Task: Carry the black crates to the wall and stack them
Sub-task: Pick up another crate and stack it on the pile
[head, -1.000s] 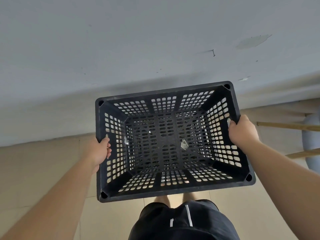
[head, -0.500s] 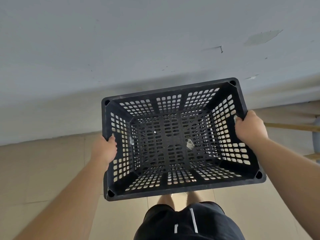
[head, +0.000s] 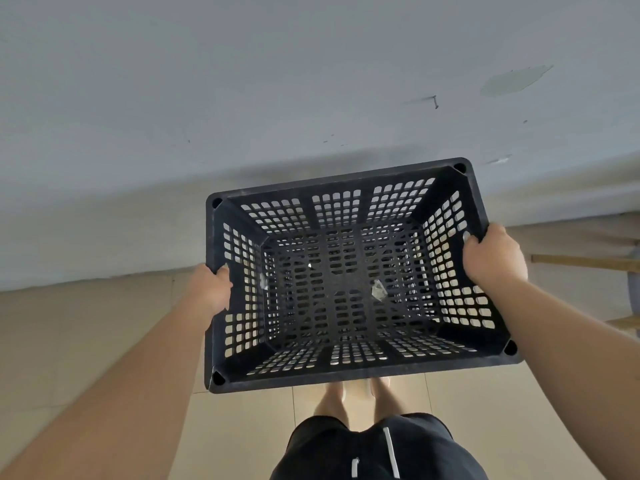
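I hold one black crate (head: pixel 346 188) in the air in front of me, its open top toward the camera. It is perforated plastic with a small scrap of clear wrapper lying on its bottom. My left hand (head: pixel 213 289) grips the left short side and my right hand (head: pixel 493 258) grips the right short side. The crate's far edge lies close to the grey-white wall (head: pixel 277 98), and its shadow falls on the wall base. No other crate is in view.
Beige floor tiles (head: pixel 69 341) run up to the wall. At the right edge, wooden bars (head: pixel 588 262) and a bluish-grey object (head: pixel 634 289) stand near the wall. My legs and black shorts (head: pixel 377 452) show below the crate.
The crate has shifted to the right and slightly up in the view, still in both hands. The objects at the right edge have slid further out of frame.
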{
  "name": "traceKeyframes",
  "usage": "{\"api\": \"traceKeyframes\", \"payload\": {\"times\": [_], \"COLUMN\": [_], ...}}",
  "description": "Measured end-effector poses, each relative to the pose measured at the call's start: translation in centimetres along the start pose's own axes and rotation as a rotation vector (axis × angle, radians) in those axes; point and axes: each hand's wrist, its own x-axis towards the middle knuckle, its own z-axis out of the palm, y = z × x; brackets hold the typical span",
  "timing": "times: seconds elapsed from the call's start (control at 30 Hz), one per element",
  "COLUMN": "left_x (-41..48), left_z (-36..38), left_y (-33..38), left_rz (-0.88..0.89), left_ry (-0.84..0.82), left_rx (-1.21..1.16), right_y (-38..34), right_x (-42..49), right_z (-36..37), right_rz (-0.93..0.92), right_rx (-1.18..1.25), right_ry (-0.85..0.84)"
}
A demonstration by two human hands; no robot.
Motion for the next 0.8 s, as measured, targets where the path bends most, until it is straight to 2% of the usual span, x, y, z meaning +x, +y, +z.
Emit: {"api": "traceKeyframes", "payload": {"times": [0.13, 0.2, 0.33, 0.47, 0.57, 0.8], "left_x": [-2.8, -4.6, -9.0, -12.6, -14.3, -17.7], "left_z": [-0.3, -0.4, -0.5, 1.2, 2.5, 4.5], "left_y": [0.8, 0.7, 2.1, 5.2, 7.4, 11.5], "left_rz": [-0.044, -0.001, 0.251, 0.524, 0.673, 0.977], "left_ry": [0.021, 0.018, 0.079, -0.081, -0.101, -0.229], "left_rx": [0.104, 0.178, 0.48, 0.579, 0.674, 0.736], "right_y": [-0.8, -0.9, -0.5, 0.3, 1.3, 4.4], "right_x": [-1.1, -2.4, -5.8, -9.0, -11.2, -17.8], "right_z": [-1.0, -1.7, -2.9, -4.3, -5.5, -8.1], "right_rz": [0.041, 0.022, -0.065, -0.089, -0.094, 0.087], "right_rx": [-0.011, -0.028, -0.023, 0.004, 0.011, 0.064], "right_ry": [-0.107, -0.1, -0.023, -0.042, -0.002, 0.123]}}
